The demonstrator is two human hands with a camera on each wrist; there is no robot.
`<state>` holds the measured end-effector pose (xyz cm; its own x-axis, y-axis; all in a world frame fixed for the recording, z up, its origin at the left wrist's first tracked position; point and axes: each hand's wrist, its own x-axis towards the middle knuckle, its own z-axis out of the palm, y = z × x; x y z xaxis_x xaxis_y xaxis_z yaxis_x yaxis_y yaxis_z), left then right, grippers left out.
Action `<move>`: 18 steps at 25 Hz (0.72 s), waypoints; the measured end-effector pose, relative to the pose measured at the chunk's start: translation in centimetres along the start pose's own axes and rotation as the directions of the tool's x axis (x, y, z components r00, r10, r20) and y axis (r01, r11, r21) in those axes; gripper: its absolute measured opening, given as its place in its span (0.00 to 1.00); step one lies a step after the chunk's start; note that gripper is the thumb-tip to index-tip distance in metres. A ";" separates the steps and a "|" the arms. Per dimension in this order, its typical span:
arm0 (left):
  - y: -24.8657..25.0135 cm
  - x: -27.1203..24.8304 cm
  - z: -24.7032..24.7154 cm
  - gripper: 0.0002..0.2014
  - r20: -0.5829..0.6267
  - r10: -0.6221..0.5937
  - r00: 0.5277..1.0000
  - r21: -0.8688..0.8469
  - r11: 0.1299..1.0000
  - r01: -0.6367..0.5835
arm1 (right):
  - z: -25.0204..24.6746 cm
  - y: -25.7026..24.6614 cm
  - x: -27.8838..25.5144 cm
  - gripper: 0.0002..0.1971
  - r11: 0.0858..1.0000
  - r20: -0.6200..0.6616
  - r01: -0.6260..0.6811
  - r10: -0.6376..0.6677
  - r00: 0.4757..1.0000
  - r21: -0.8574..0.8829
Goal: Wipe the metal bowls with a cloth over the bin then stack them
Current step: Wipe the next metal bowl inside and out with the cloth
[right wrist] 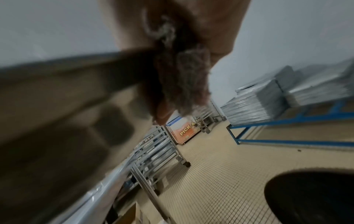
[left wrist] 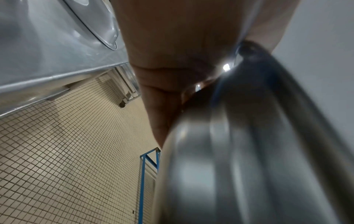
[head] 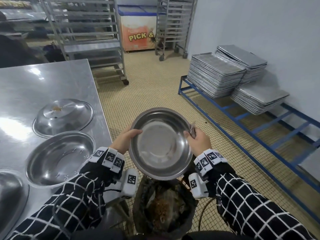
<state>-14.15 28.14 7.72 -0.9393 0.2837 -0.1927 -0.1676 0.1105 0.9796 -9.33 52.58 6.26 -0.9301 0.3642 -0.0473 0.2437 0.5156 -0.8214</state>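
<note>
open tiled floor lies ahead; the steel table with its bowls blocks the left, the bin sits below, and blue racking lines the right.

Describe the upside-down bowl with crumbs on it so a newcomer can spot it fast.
Start at the steel table on the left of the head view. Near its right edge lie metal bowls; the inverted bowl is the farthest from the person, beyond the upright bowl. Unlike that neighbour it lies dome up, with brown crumbs on its flat base.
</note>
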 end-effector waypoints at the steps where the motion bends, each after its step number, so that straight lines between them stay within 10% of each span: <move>1: 0.2 0.0 0.1 0.09 -0.002 0.019 1.000 -0.034 0.999 -0.019 | 0.2 0.2 0.0 0.06 1.000 -0.010 -0.021 0.021 1.000 0.016; 11: -0.1 -1.2 1.5 0.26 -0.068 0.253 0.965 -0.031 0.966 -0.256 | 3.9 -2.0 -0.5 0.07 0.878 -0.156 -0.161 0.255 0.954 0.452; 18: -0.1 -0.9 0.8 0.18 -0.320 0.166 0.933 -0.093 0.974 -0.205 | 4.4 -2.1 -1.3 0.16 0.934 0.009 -0.144 0.149 0.989 0.327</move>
<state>-13.06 28.69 7.73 -0.9998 -0.0221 0.0007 0.0015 -0.0387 0.9993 -9.79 47.63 5.55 -0.8858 0.4300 -0.1745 0.2716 0.1756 -0.9462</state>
